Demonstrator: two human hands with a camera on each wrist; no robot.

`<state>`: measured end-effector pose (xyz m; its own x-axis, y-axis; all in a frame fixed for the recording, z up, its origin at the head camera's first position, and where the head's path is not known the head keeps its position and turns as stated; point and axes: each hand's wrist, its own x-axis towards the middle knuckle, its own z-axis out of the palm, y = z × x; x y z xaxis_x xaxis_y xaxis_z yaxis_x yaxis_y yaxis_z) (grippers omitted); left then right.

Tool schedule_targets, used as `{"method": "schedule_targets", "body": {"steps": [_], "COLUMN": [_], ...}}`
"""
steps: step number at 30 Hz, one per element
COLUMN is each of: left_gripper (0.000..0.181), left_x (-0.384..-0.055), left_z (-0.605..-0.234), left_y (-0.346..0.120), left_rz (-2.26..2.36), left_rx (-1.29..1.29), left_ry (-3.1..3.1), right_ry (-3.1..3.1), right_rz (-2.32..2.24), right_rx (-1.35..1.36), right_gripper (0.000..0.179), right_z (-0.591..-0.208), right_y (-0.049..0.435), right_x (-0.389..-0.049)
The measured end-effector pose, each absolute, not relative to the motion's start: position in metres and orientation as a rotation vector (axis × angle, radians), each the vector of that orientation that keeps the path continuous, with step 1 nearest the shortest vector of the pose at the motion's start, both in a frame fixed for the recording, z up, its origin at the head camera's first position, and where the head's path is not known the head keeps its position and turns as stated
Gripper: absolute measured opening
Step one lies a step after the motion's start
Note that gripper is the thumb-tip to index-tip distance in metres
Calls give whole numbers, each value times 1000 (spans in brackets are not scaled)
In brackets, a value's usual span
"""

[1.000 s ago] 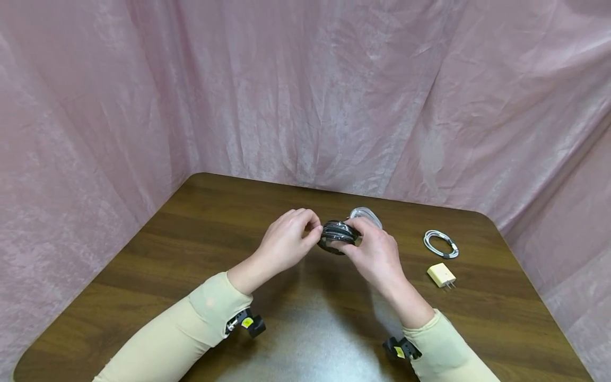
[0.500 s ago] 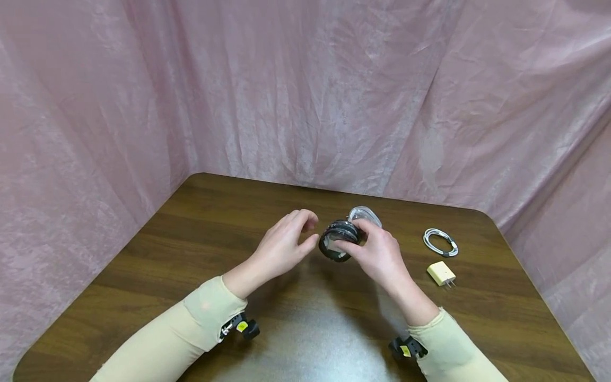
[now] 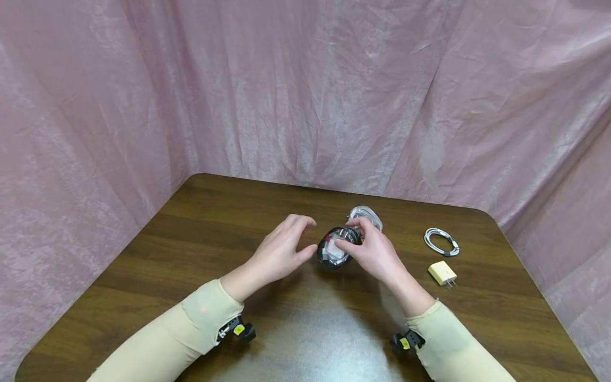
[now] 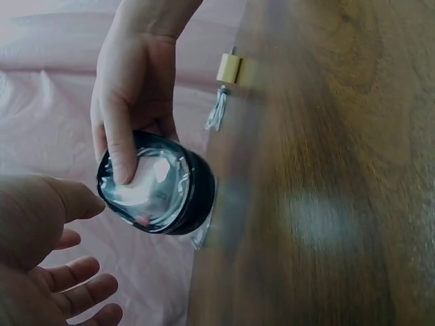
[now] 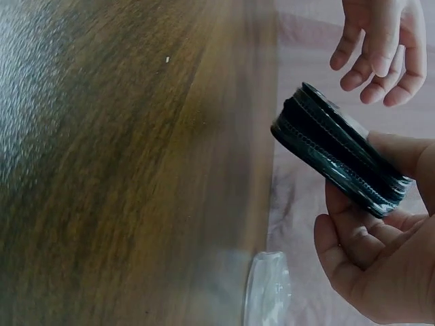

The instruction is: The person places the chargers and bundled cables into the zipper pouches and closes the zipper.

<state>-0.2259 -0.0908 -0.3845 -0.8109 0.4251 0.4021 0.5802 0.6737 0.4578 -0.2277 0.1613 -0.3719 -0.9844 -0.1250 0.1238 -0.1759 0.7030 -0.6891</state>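
Note:
My right hand (image 3: pixel 377 252) holds a small black zip case (image 3: pixel 332 255) above the table, thumb on its clear face and fingers behind. Through that clear face in the left wrist view, the case (image 4: pixel 153 187) shows pale contents and a small red spot. Zip teeth run along the side of the case (image 5: pixel 333 146) in the right wrist view. My left hand (image 3: pixel 279 249) is beside the case on the left, fingers spread and nothing in them. Its thumb tip (image 4: pixel 88 204) comes right up to the case's rim in the left wrist view.
Behind my right hand lies a clear-and-grey case (image 3: pixel 366 215), partly hidden. To the right are a coiled white cable (image 3: pixel 431 246) and a yellow charger plug (image 3: pixel 442 273) with metal prongs. The wooden table (image 3: pixel 229 223) ends at pink curtains (image 3: pixel 296 106).
My left hand has let go of the case's edge and drawn slightly left, fingers opening. In my right hand the case has tilted, turning its clear face up toward the head view.

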Motion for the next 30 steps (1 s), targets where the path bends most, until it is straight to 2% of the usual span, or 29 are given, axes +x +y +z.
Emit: {"method": "schedule_targets", "body": {"steps": [14, 21, 30], "left_gripper": [47, 46, 44], "left_x": [-224, -224, -223], "left_z": [-393, -396, -399], "left_y": [-100, -102, -101], "left_rz": [-809, -795, -790], "left_rx": [-796, -792, -817], "left_ry": [-2677, -2692, -2704], "right_ry": [-2919, -2932, -3014], "right_rz": [1222, 1018, 784], "right_rx": [389, 483, 454], "right_gripper": [49, 46, 49], "right_z": [-382, -389, -403], "right_y": [151, 148, 149], "right_x": [-241, -251, -257]}}
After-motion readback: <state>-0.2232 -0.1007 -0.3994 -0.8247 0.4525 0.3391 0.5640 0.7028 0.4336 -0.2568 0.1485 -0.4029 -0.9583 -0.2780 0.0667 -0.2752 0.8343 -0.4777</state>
